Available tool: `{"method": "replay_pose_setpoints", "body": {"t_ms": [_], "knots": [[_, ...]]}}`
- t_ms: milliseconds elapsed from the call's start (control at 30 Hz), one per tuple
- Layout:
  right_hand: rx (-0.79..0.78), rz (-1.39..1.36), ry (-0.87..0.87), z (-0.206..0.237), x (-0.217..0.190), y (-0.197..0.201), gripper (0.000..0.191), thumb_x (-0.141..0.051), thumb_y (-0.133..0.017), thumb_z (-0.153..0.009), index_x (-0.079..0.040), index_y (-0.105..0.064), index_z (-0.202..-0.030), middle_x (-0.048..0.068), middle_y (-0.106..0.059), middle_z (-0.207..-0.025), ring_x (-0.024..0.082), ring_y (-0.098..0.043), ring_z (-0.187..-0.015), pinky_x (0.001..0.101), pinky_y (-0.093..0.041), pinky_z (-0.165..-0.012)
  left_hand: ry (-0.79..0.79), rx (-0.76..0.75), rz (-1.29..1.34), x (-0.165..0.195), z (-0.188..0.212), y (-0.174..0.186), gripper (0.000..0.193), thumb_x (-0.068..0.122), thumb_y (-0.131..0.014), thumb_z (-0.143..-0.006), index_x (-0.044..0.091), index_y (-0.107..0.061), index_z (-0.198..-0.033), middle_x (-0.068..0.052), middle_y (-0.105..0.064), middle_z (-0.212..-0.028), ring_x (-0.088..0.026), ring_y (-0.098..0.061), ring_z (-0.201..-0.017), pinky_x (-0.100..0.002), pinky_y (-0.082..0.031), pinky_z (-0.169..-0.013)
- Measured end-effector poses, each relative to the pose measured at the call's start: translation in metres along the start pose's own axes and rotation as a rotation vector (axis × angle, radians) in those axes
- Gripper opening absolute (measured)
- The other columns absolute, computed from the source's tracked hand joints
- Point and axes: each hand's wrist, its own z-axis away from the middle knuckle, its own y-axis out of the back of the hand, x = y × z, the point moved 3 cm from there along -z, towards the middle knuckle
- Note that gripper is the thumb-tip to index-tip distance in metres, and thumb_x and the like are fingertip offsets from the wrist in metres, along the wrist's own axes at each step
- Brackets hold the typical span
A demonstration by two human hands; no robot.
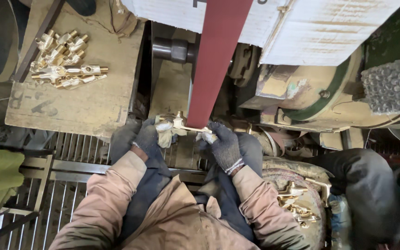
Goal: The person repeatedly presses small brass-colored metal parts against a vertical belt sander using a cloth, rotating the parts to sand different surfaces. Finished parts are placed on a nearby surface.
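Both gloved hands, left hand [150, 135] and right hand [224, 143], clamped on a shiny brass fitting [181, 125] (cross-shaped, golden), pressed against red sanding belt [216, 60], more brass fittings [63, 60] on dusty board [89, 97]

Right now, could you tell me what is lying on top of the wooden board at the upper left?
A heap of brass fittings lies on the dusty wooden board, near its far edge. What is under the heap and beneath the board is covered.

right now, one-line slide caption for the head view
Gloved left hand and right hand press a brass fitting against a red sanding belt; more brass fittings lie on the bench.
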Motion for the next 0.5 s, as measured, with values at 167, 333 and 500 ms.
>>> {"method": "replay_pose_setpoints", "body": {"t_ms": [167,333,500], "knots": [[0.037,-0.092,-0.062,-0.008,0.01,-0.006,0.02,-0.005,-0.067,-0.094,0.004,-0.072,-0.11,0.01,-0.077,-0.085,0.013,-0.073,-0.072,0.0265,-0.058,-0.066,0.028,0.047,-0.026,-0.006,-0.011,0.009,0.023,0.004,-0.065,-0.089,-0.002,-0.068,-0.111,-0.014,-0.071,-0.086,-0.023,-0.069,-0.065,-0.036,-0.057,-0.055],[-0.002,-0.149,-0.225,-0.009,0.017,-0.015,0.015,-0.006,-0.067,-0.097,0.007,-0.072,-0.102,0.014,-0.074,-0.076,0.016,-0.069,-0.061,0.0294,-0.054,-0.057,0.037,0.055,-0.04,-0.006,-0.009,0.01,0.023,0.004,-0.065,-0.089,-0.002,-0.068,-0.111,-0.015,-0.071,-0.086,-0.024,-0.069,-0.065,-0.036,-0.057,-0.054],[0.037,-0.159,-0.128,0.002,0.008,-0.009,0.021,-0.005,-0.065,-0.094,0.004,-0.07,-0.112,0.01,-0.076,-0.086,0.013,-0.072,-0.07,0.0273,-0.058,-0.063,0.01,0.025,-0.027,-0.003,0.006,0.005,0.024,0.003,-0.066,-0.088,-0.001,-0.068,-0.112,-0.016,-0.071,-0.086,-0.024,-0.069,-0.064,-0.036,-0.057,-0.053]]}}
